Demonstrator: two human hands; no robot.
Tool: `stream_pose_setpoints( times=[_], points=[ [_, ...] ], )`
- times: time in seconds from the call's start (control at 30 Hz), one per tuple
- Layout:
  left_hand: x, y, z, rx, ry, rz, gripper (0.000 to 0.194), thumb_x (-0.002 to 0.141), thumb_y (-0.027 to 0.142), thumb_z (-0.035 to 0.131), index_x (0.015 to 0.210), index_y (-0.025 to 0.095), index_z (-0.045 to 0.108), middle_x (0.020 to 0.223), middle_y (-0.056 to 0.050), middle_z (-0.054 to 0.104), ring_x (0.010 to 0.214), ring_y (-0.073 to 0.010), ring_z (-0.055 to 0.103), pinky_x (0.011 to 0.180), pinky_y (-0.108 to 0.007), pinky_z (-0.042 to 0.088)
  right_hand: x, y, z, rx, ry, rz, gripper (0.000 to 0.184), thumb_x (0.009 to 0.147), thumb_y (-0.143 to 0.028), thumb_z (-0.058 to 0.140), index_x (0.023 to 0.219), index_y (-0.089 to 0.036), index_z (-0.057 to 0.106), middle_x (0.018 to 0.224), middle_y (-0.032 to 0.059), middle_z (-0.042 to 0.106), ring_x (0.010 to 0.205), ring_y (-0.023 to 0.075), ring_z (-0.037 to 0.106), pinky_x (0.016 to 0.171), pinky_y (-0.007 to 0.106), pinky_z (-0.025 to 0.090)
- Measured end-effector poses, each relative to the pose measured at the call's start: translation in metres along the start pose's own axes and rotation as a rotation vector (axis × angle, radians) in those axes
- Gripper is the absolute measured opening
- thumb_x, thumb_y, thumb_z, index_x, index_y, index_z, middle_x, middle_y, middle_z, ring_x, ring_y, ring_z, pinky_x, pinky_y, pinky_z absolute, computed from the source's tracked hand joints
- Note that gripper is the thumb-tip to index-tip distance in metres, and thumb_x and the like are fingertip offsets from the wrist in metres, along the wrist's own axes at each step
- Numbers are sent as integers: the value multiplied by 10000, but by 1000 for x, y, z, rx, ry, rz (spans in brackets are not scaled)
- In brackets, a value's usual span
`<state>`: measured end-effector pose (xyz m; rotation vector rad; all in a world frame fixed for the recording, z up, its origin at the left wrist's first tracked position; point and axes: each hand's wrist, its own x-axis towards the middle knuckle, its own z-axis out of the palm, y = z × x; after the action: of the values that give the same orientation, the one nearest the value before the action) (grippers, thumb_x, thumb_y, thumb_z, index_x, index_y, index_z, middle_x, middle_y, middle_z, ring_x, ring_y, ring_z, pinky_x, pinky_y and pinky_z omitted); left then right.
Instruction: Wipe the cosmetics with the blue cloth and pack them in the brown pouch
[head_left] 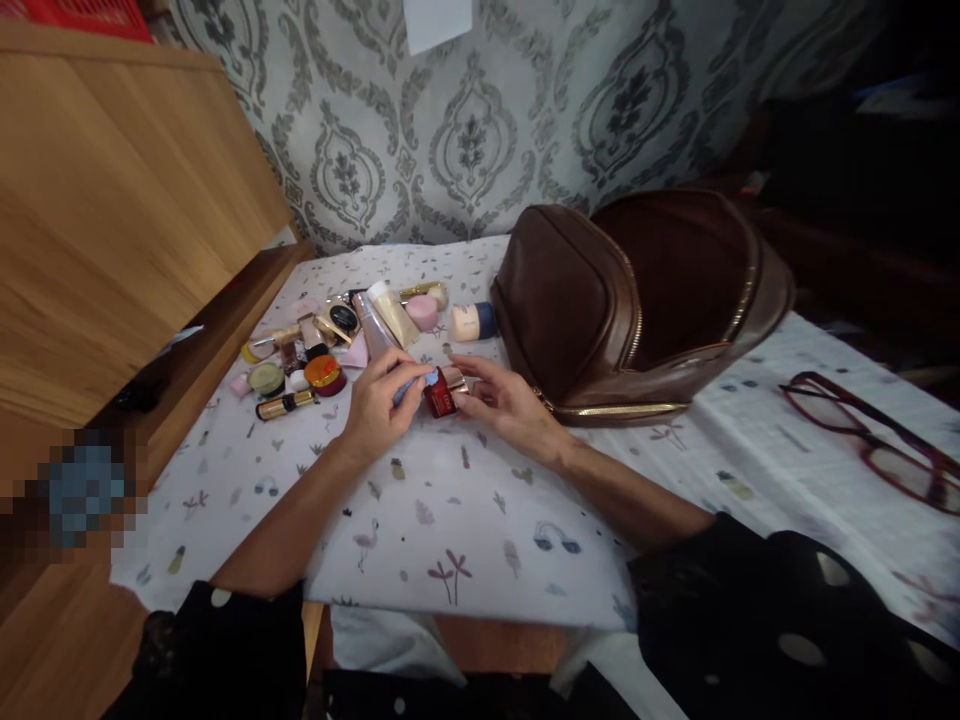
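In the head view, my right hand (pixel 501 402) grips a small dark red bottle (pixel 439 398) by its shiny pinkish-gold cap (pixel 457 380). The bottle tilts over the patterned cloth. My left hand (pixel 384 402) pinches a small light-blue piece (pixel 431 377), its end against the bottle's upper side; whether it is cloth or sponge cannot be made out. Just beyond my left hand lie a cream tube (pixel 394 315) and a slimmer pinkish tube (pixel 373 325). A jar with an orange lid (pixel 324 372) stands to its left.
A brown leather bag (pixel 570 300) gapes unzipped at right. Beside it lies a cream jar with a navy lid (pixel 472 322). Several cosmetics, including a pink jar (pixel 422 312) and a gold-and-black tube (pixel 285 404), cluster left. Red-framed glasses (pixel 874 430) rest far right; a wooden cabinet (pixel 135 180) borders the left.
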<state>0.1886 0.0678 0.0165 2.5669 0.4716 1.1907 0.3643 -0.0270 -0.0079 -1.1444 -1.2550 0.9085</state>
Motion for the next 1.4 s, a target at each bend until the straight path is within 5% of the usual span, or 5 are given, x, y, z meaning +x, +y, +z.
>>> stream_pose_setpoints(
  times=[0.63, 0.9, 1.07, 1.23, 1.4],
  points=[
    [5, 0, -10, -114, -48, 133, 162, 928, 178, 557, 988, 182, 708, 917, -54, 603, 834, -155, 608, 755, -302, 512, -4, 4, 1, -297, 11, -12, 528, 907, -488, 563, 1337, -184, 528, 1116, 105, 603, 674, 129, 573, 577, 288, 502],
    [2, -2, -7, -85, -52, 177, 179, 937, 175, 566, 1043, 178, 710, 963, -61, 594, 852, -146, 605, 761, -284, 513, 0, -3, 0, -438, 53, 6, 501, 962, -542, 450, 1271, -164, 567, 843, 48, 652, 680, 171, 598, 653, 311, 486],
    [1, -4, -6, -101, -80, 155, 174, 937, 187, 571, 1037, 183, 714, 966, -62, 593, 853, -149, 608, 761, -284, 514, 3, -4, 0, -295, 55, 114, 522, 938, -587, 446, 1222, -163, 556, 690, -1, 603, 536, 154, 564, 543, 293, 471],
    [1, -7, -3, -153, -44, 121, 166, 935, 174, 577, 1025, 180, 716, 953, -55, 602, 864, -146, 611, 776, -291, 516, 2, 6, 0, -228, 62, 65, 612, 781, -493, 690, 1279, -201, 488, 910, 29, 622, 597, 137, 575, 564, 297, 498],
    [0, -8, 0, -149, -25, 103, 162, 937, 174, 579, 1023, 184, 717, 952, -52, 601, 874, -146, 607, 781, -291, 518, 0, 8, 0, -240, 64, 32, 597, 759, -394, 688, 1293, -221, 486, 1016, 49, 606, 624, 127, 572, 611, 315, 508]
  ],
)
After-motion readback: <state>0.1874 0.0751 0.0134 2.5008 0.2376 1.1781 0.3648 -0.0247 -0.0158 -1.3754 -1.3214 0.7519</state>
